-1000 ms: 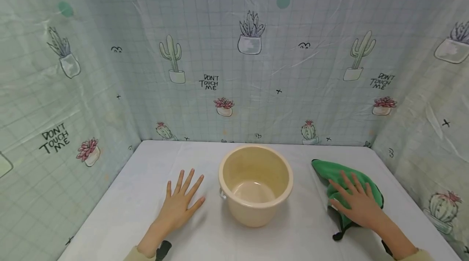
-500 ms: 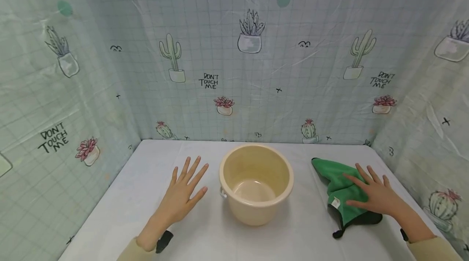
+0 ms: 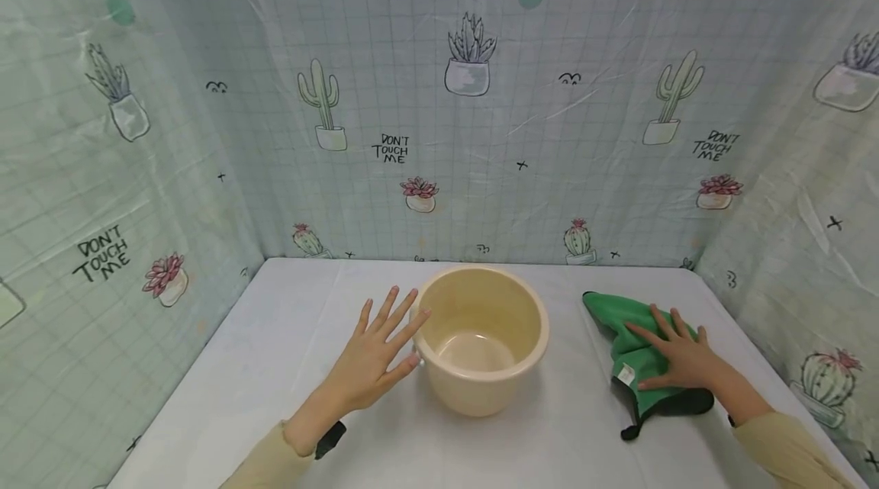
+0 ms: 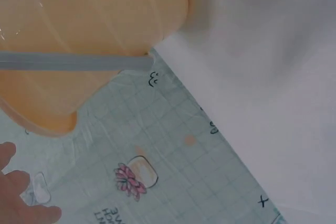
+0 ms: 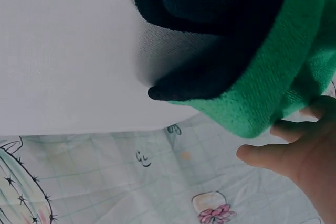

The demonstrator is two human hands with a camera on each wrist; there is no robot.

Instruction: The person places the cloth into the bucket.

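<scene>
Green cloth (image 3: 641, 361), one piece, is seen rumpled on the white table (image 3: 549, 447), right of one cream bucket (image 3: 481, 394); the right hand (image 3: 689, 361) is held over the cloth, touch unclear, the left hand (image 3: 367, 367) beside the bucket, both with fingers spread

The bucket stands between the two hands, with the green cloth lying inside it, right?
Not quite: the head view shows the green cloth on the table, outside the bucket, which does stand between the left hand and right hand.
</scene>
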